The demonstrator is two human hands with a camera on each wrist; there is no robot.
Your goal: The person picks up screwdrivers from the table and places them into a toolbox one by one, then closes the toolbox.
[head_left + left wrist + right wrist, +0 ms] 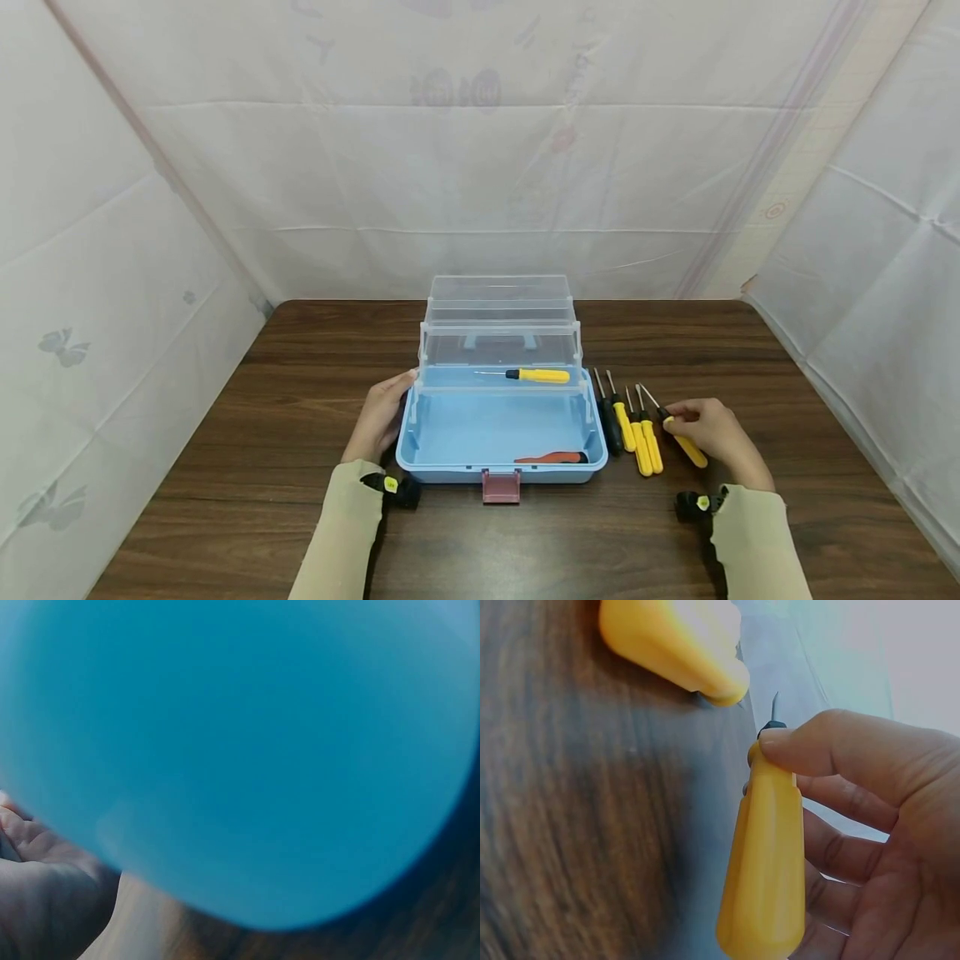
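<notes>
Right hand [716,432] pinches a yellow-handled screwdriver [681,438] on the table, rightmost of five lying right of the blue toolbox [501,429]. Two screwdrivers sit inside the box; looks early. Left hand [381,414] rests flat against the box's left wall.

Light blue toolbox [420,433], yellow-handled screwdrivers [647,446], dark brown wood-grain table [225,467].
</notes>
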